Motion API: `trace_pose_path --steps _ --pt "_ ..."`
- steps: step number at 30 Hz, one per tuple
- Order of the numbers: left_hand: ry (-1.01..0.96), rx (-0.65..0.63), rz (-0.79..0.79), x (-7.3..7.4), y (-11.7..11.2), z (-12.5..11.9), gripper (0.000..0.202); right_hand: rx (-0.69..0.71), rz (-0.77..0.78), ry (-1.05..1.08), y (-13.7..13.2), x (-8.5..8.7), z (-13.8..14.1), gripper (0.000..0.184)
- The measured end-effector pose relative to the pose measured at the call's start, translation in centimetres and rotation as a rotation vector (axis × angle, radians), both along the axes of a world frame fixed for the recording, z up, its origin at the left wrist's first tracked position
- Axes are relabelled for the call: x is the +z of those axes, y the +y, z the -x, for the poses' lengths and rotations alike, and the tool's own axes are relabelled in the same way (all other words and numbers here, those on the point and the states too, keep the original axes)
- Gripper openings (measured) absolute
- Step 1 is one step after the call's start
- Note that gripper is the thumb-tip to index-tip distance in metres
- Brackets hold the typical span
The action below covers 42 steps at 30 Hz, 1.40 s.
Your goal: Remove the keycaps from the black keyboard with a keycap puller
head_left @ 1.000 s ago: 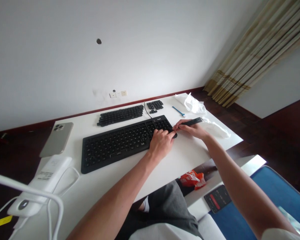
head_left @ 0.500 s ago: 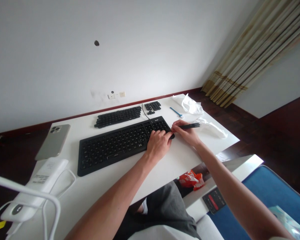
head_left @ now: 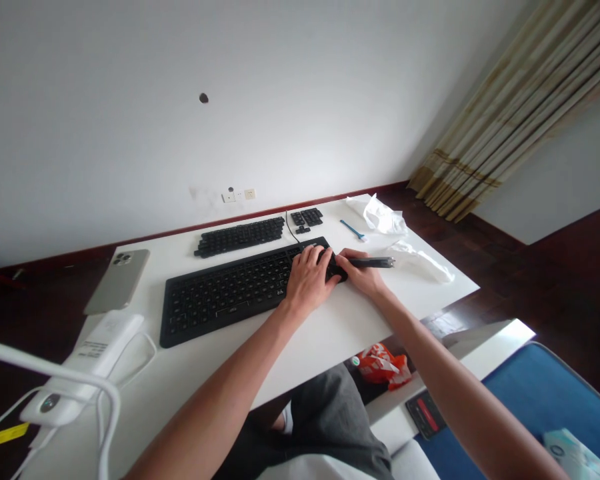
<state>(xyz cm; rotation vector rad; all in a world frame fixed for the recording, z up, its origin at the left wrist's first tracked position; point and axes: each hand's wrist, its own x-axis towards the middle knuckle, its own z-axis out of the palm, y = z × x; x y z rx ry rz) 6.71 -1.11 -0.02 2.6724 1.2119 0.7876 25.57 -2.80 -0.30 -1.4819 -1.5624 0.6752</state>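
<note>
A black keyboard (head_left: 225, 297) lies across the white desk, its keycaps off over much of what shows. My left hand (head_left: 307, 277) rests palm down on its right part, fingers stretched over the number-pad area and thumb toward the front edge. Just beside it, at the keyboard's right end, my right hand (head_left: 363, 273) is closed round a slim black tool (head_left: 377, 262). The tool's rear end sticks out to the right; its tip is hidden, so its exact kind is unclear. Behind the keyboard lie rows of loose black keycaps (head_left: 243, 236) and a smaller keycap group (head_left: 307, 217).
A blue brush (head_left: 353, 231) and crumpled white plastic (head_left: 380, 217) lie at the desk's far right. On the left are a phone (head_left: 123, 280) and a white power strip (head_left: 93, 363) with cables. Below the desk, an orange bag (head_left: 383, 365) sits in an open drawer.
My left hand has shifted up onto the number pad, its fingers spreading farther over the keys. My right hand, still holding the tool, has turned slightly. The camera view has shifted a little.
</note>
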Motion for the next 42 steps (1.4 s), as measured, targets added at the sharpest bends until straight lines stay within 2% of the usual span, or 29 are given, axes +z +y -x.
trace_pose_path --steps 4,8,15,32,42 --pt "0.057 -0.054 0.023 -0.5 1.0 -0.3 0.062 -0.051 -0.001 -0.037 -0.2 0.1 0.1 0.041" --pt "0.114 -0.144 0.044 -0.6 1.7 -1.1 0.060 -0.043 -0.014 0.009 -0.1 -0.2 0.0 0.043" --pt "0.175 -0.255 0.029 -0.5 2.4 -2.4 0.049 -0.053 -0.018 0.020 -0.2 -0.1 -0.2 0.037" --pt "0.182 -0.244 -0.016 -0.5 2.3 -2.1 0.048 -0.023 0.018 0.109 -0.5 0.4 -0.3 0.043" --pt "0.104 -0.246 0.039 -0.4 2.3 -2.1 0.040 -0.100 0.007 0.151 -0.5 0.6 -0.2 0.045"
